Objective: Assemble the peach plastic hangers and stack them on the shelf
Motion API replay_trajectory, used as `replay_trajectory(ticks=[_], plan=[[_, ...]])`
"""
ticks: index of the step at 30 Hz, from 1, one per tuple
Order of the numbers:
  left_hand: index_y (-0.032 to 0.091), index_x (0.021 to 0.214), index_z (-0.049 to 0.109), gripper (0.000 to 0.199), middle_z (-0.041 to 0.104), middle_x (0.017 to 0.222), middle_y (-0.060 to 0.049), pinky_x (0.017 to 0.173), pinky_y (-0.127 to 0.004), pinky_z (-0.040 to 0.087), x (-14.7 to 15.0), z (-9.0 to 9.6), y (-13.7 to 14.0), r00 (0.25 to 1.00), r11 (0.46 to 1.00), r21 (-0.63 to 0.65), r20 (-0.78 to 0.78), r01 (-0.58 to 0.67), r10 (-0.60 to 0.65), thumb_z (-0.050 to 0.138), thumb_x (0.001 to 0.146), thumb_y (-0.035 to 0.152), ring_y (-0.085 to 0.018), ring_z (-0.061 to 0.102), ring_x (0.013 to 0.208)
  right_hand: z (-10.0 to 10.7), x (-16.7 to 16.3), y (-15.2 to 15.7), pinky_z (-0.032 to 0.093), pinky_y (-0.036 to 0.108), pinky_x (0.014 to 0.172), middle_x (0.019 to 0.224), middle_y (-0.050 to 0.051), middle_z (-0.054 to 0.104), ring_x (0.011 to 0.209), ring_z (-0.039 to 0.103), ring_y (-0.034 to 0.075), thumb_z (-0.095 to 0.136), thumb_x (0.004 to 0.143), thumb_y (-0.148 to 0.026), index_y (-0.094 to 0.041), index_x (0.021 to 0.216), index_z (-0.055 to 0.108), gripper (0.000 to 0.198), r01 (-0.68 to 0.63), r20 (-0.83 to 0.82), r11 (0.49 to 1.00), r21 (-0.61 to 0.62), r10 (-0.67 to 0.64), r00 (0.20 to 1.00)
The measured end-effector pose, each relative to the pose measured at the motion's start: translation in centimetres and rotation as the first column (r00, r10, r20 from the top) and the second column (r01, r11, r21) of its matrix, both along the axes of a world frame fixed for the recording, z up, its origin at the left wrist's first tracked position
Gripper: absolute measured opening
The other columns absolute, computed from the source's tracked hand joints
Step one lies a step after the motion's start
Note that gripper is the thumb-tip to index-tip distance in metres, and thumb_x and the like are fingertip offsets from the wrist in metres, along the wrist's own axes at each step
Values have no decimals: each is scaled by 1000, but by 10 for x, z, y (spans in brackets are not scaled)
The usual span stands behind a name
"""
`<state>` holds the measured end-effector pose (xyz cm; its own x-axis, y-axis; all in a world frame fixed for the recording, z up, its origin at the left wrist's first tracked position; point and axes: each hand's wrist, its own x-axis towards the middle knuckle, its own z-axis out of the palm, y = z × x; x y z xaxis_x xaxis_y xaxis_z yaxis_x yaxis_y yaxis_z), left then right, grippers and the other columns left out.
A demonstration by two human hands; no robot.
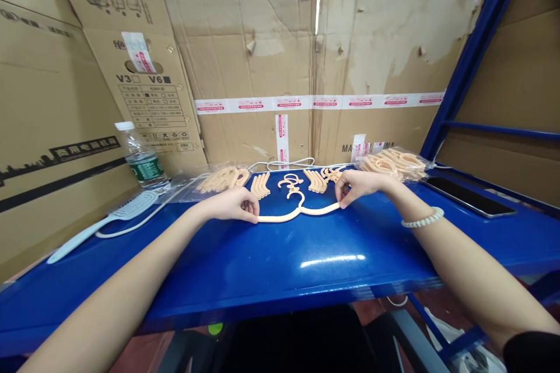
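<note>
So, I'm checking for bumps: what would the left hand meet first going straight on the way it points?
Beyond the hanger it pinches, the left hand would probably meet the right hand, though depth is unclear.

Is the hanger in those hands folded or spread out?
Spread out. The hanger has two sides stretching opposite ways, with the left hand holding one end and the right hand the other.

Both hands (pixel 240 204) (pixel 356 185) at opposite ends of one cream hanger (pixel 300 209)

Head view, forward-down, seemingly near.
</note>
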<state>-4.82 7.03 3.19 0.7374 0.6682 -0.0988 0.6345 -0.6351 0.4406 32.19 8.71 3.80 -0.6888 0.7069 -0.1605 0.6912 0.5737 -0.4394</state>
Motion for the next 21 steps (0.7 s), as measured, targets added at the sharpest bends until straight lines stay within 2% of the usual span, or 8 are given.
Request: replay_trajectory(ticks=[5, 9, 15, 21], plan=[[15, 79, 69, 20, 70, 74, -3, 65, -23, 47, 2, -3, 1, 999, 999, 19, 8, -39, 39, 66, 75, 35, -15, 63, 69, -4, -3, 1, 46, 26, 62, 70, 3, 70, 64, 61, 16, 75, 61, -43, -15, 75, 73, 31, 77, -35, 997, 11, -77, 996], [14, 80, 69, 21, 69, 76, -4, 65, -23, 47, 2, -4, 3, 996, 992, 92, 24, -83, 82, 64, 76, 34, -16, 63, 71, -6, -8, 1, 44, 24, 58, 65, 2, 69, 59, 59, 14, 73, 62, -41, -15, 73, 73, 28, 148, -52, 985, 86, -144, 988], [16, 80, 69, 19, 69, 75, -3, 66, -23, 47, -2, -2, 4, 999, 989, 147, 25, -31, 27, 64, 77, 34, -15, 63, 71, 1, -5, -3, 43, 26, 60, 69, 3, 69, 64, 59, 15, 73, 64, -41, -15, 75, 73, 28, 98, -54, 990, 100, -93, 994], [16, 79, 71, 18, 70, 72, -2, 64, -21, 48, -2, 0, 2, 1000, 999, 46, -8, 14, -14, 65, 75, 33, -13, 63, 68, 2, -1, -3, 46, 27, 64, 73, 5, 72, 67, 62, 17, 73, 64, -43, -15, 78, 74, 31, 28, -18, 1000, -8, -28, 999]])
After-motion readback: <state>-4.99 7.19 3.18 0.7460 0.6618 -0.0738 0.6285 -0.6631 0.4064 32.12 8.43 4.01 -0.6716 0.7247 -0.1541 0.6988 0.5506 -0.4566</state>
